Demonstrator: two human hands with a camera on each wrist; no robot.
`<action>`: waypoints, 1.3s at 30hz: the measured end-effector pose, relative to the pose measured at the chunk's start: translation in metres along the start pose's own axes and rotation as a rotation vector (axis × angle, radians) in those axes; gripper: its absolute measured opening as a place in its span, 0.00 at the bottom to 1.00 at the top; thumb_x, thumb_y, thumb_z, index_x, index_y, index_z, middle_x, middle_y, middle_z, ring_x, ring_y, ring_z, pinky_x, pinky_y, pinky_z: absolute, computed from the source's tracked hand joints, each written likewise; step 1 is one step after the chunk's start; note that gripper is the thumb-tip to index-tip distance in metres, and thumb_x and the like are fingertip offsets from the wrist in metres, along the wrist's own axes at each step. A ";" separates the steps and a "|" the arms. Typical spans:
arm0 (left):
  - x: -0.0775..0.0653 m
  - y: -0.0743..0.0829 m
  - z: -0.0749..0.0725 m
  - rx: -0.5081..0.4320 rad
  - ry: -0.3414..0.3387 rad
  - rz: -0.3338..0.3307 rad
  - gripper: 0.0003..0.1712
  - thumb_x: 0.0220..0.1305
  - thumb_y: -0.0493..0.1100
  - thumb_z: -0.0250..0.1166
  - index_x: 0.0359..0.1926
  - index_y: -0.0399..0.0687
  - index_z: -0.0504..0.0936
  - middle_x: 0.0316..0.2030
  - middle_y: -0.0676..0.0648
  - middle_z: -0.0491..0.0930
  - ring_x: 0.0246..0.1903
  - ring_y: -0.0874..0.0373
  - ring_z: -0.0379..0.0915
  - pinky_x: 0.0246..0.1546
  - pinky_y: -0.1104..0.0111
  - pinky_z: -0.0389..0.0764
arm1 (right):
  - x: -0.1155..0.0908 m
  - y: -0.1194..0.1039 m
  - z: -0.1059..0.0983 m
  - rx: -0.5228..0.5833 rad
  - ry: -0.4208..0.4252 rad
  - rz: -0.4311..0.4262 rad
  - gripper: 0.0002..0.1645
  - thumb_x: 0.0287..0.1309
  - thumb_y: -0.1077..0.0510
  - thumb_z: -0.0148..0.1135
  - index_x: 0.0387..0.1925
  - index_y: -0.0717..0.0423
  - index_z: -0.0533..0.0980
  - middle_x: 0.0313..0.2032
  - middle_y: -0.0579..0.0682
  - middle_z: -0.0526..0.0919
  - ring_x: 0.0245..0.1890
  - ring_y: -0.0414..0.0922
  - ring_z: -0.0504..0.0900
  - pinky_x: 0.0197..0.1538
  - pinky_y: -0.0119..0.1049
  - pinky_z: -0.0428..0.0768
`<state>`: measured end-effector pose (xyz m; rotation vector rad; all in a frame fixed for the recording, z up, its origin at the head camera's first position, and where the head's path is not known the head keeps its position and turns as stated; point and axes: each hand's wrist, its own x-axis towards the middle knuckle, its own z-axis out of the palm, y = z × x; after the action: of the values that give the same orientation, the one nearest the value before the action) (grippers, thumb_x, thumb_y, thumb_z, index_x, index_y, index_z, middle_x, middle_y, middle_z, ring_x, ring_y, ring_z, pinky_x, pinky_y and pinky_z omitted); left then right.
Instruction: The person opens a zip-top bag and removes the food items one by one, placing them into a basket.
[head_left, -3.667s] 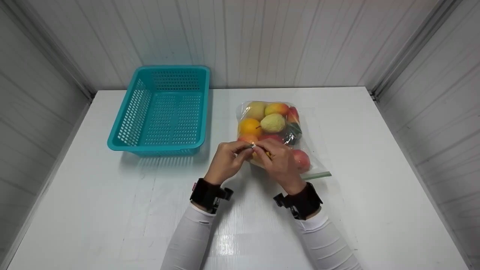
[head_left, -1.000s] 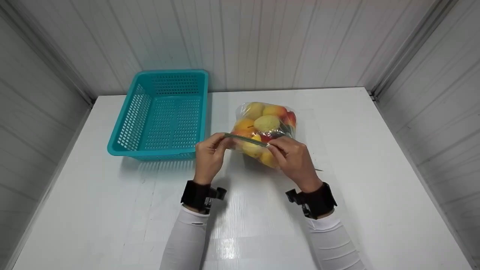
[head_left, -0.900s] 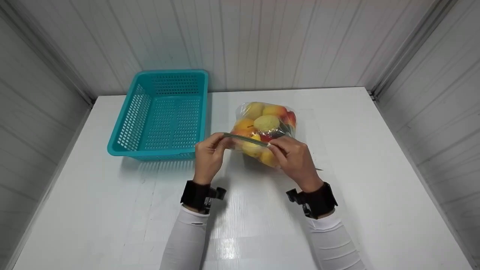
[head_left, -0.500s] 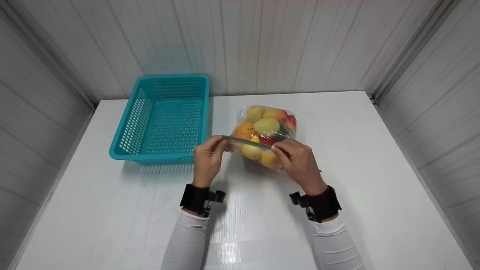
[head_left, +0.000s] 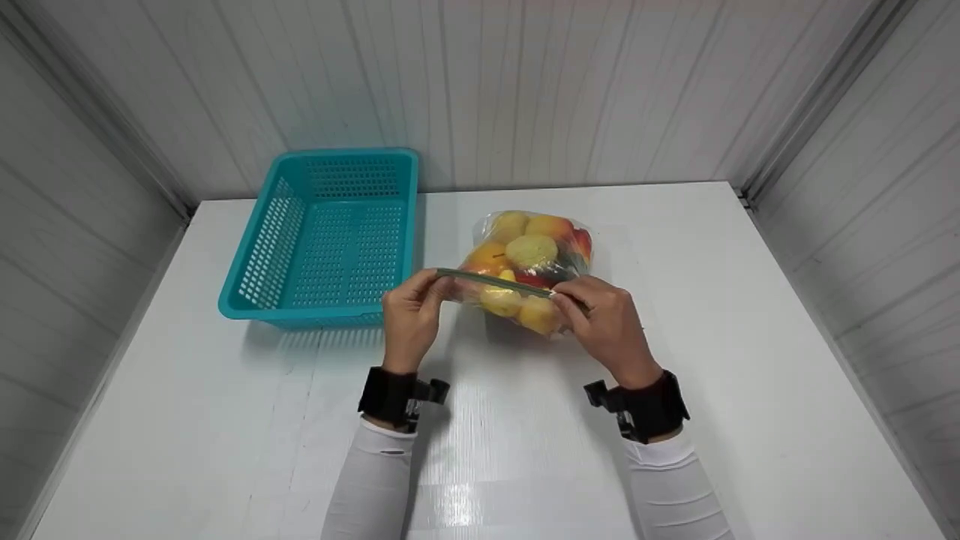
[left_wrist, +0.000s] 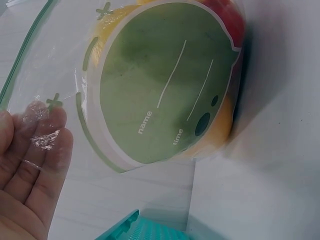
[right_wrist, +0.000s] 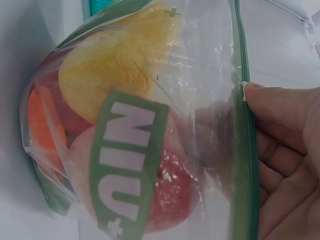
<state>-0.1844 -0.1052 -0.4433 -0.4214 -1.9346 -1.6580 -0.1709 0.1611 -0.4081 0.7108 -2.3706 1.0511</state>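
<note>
A clear zip bag (head_left: pixel 531 253) full of several toy-like fruits stands on the white table, its green zip strip (head_left: pixel 491 281) turned toward me. My left hand (head_left: pixel 409 326) pinches the strip's left end between thumb and fingers; in the left wrist view its other fingers (left_wrist: pixel 40 160) lie behind the clear film. My right hand (head_left: pixel 609 326) pinches the small white slider (right_wrist: pixel 245 90) on the strip, toward the strip's right part. In the right wrist view a yellow fruit (right_wrist: pixel 107 70) and a pinkish-red fruit (right_wrist: pixel 172 192) press against the film.
A turquoise perforated basket (head_left: pixel 319 309) stands left of the bag, close to my left hand, with nothing in it. White panel walls (head_left: pixel 480 90) rise behind and at both sides of the table (head_left: pixel 480 450).
My hands were close together at the strip's left end; since then they have moved apart. The right hand has slid rightward along the strip with the slider, and the left has shifted slightly left.
</note>
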 end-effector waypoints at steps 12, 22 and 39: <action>-0.001 -0.001 -0.001 0.015 0.034 0.009 0.07 0.71 0.32 0.64 0.41 0.32 0.88 0.31 0.40 0.88 0.29 0.46 0.86 0.33 0.56 0.87 | -0.001 0.004 -0.008 -0.009 0.002 -0.005 0.04 0.64 0.64 0.69 0.37 0.62 0.87 0.35 0.56 0.89 0.38 0.49 0.88 0.43 0.47 0.85; 0.001 0.002 0.000 0.039 0.052 -0.006 0.06 0.69 0.28 0.64 0.40 0.29 0.87 0.31 0.36 0.88 0.29 0.41 0.85 0.33 0.51 0.86 | 0.000 0.006 -0.015 -0.004 0.007 -0.001 0.04 0.64 0.65 0.70 0.38 0.62 0.88 0.35 0.56 0.89 0.38 0.49 0.88 0.42 0.47 0.85; 0.001 0.002 -0.001 -0.003 0.051 -0.012 0.06 0.70 0.31 0.64 0.40 0.31 0.87 0.30 0.39 0.88 0.30 0.43 0.85 0.36 0.64 0.86 | -0.002 0.011 -0.026 -0.012 -0.010 -0.004 0.09 0.62 0.64 0.71 0.43 0.60 0.89 0.35 0.51 0.89 0.33 0.44 0.85 0.36 0.31 0.77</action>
<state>-0.1837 -0.1064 -0.4412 -0.3661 -1.9011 -1.6633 -0.1711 0.1877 -0.3995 0.7173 -2.3809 1.0330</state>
